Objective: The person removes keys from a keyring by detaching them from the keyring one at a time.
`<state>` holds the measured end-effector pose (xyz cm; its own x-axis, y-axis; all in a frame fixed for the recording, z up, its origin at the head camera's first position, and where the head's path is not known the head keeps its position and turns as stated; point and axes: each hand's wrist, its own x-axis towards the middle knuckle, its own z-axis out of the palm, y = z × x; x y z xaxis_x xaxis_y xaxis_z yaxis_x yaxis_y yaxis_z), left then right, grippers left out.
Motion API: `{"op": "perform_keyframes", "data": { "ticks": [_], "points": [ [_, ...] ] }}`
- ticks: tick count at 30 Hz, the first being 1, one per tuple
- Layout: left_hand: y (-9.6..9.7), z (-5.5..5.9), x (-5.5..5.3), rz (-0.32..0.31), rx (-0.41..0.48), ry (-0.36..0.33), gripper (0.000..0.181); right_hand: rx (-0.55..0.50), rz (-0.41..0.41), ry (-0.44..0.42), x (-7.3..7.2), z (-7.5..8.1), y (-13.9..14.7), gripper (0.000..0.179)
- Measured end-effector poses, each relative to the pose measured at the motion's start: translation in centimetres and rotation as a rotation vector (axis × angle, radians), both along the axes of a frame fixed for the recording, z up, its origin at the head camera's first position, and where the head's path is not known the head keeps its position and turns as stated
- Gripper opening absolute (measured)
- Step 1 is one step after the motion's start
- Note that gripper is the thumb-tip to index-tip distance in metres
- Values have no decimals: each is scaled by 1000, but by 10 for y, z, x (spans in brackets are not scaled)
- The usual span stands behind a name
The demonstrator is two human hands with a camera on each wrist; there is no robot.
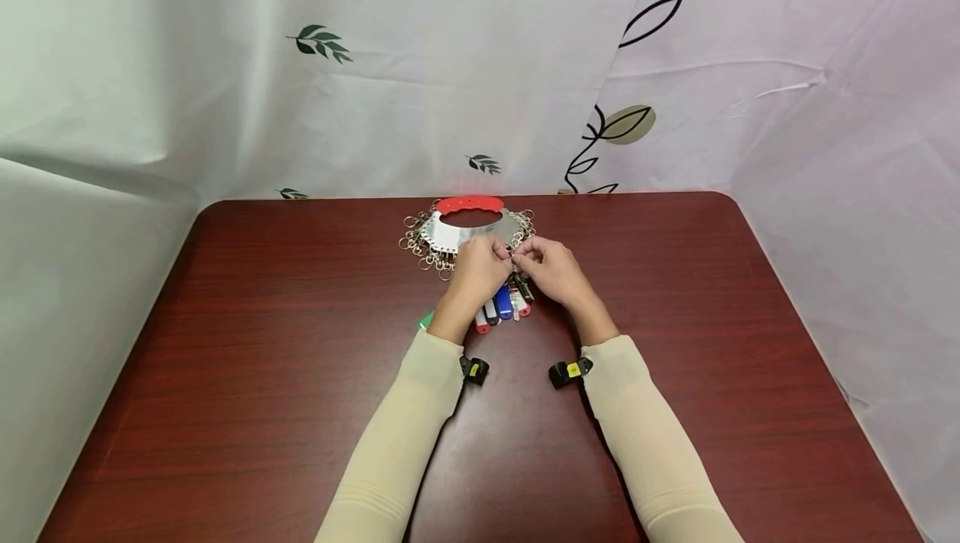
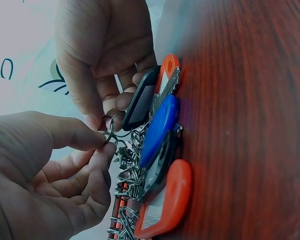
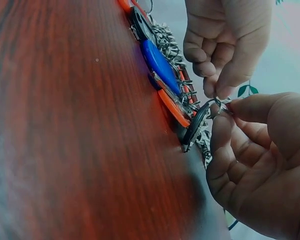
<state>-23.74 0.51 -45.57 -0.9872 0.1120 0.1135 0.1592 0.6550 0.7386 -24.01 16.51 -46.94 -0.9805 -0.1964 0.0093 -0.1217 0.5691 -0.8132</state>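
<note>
A metal key carrier plate (image 1: 448, 235) with a red handle (image 1: 470, 204) lies at the far side of the table, its edge hung with many small rings. At its near right edge my left hand (image 1: 482, 264) and right hand (image 1: 553, 270) meet fingertip to fingertip. Left thumb and forefinger pinch a small metal ring (image 2: 110, 131). The right thumb and fingers pinch the same ring cluster from the other side, where a black key tag (image 3: 197, 125) hangs. Fingertips partly hide how the rings link.
Beside the hands lie a blue key tag (image 2: 160, 131), a red key tag (image 2: 182, 192), another black tag (image 2: 157, 170) and a silver key (image 2: 170, 86). A green tag (image 1: 425, 321) shows by the left wrist. A patterned white curtain (image 1: 420, 110) stands behind the brown table (image 1: 262, 376).
</note>
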Motion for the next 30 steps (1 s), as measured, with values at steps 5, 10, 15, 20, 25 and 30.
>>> {"op": "perform_keyframes", "data": {
  "ticks": [5,10,15,20,25,30],
  "points": [
    [-1,0,0,-10,-3,-9,3,3,-5,-7,0,-1,-1,12],
    [-1,-1,-1,-34,-20,-8,5,11,-13,-5,0,-1,-1,12],
    [-2,0,-1,-46,-34,-3,7,22,-12,21,0,0,-1,10],
    [-2,1,0,-54,-32,-21,11,28,-16,37,0,0,-2,9],
    [-3,2,1,-55,-19,-63,11,37,-21,36,0,-1,-2,9],
    [-2,1,0,-58,-17,-71,12,36,-25,25,0,-1,-2,10]
  ]
}}
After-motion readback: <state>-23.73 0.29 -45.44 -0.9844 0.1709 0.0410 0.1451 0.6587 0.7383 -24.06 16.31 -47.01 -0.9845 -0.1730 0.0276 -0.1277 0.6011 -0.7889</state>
